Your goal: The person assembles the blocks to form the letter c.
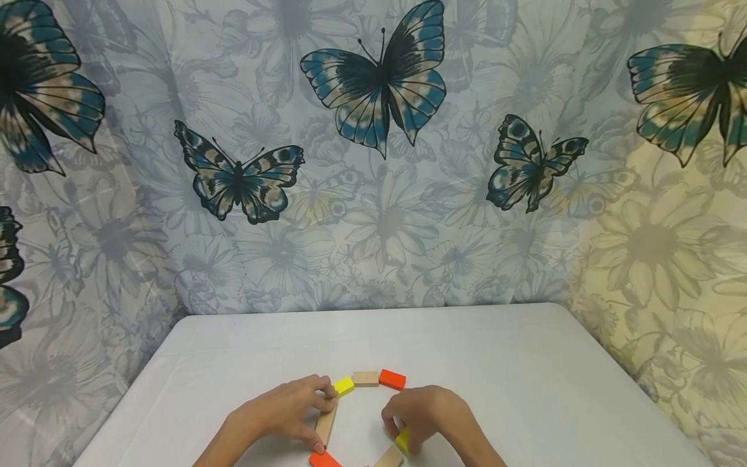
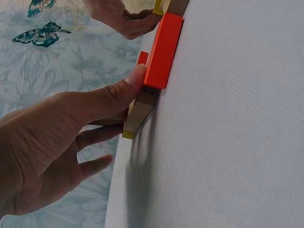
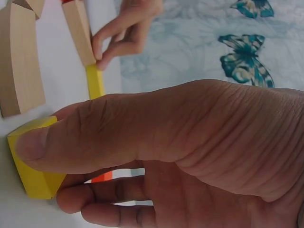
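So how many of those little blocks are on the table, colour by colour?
Yellow blocks: 2
Orange blocks: 2
Plain wood blocks: 3
Total: 7, going by the head view.

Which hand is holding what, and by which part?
Right hand pinches the yellow wooden block across its sides. Left hand grips the long plain wooden block along its sides.

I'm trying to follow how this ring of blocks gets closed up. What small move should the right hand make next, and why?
Probably slide the yellow block a little outward and toward the far orange block. The right hand already pinches it, and a gap shows on the ring's right side between those two, while the left hand holds the plain wooden block on the left side.
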`<state>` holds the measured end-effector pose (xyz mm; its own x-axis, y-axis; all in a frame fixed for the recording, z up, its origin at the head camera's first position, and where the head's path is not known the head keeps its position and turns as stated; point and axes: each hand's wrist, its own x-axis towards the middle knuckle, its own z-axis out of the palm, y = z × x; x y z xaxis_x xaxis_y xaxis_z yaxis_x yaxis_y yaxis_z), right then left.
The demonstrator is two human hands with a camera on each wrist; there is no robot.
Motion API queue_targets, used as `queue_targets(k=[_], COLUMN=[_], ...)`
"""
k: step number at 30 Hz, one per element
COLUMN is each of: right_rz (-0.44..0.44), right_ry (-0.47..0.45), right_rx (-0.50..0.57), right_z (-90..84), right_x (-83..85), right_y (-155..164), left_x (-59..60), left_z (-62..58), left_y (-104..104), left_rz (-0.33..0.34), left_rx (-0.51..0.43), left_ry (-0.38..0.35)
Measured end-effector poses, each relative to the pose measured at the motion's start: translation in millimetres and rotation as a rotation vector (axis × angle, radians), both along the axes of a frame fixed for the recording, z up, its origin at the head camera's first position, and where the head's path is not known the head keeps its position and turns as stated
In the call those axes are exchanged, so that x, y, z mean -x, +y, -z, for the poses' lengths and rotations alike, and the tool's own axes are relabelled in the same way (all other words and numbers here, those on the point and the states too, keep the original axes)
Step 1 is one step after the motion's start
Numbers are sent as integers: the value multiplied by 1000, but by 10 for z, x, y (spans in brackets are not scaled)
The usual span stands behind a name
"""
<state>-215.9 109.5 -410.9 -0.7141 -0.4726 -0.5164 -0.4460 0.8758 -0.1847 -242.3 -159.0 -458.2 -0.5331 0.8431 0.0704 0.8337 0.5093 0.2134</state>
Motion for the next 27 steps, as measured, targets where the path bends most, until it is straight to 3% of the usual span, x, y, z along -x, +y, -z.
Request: queue_targets(k=[27], right_rz=[46], right_ry=[-65], right_rx=[-88], right_z=[55], right_x=[-24], right_y=[-95], left_x=[2], left_z=[-5], left_y=[-8], left_rz=[6], left_rx=[-5], left_ry=[8])
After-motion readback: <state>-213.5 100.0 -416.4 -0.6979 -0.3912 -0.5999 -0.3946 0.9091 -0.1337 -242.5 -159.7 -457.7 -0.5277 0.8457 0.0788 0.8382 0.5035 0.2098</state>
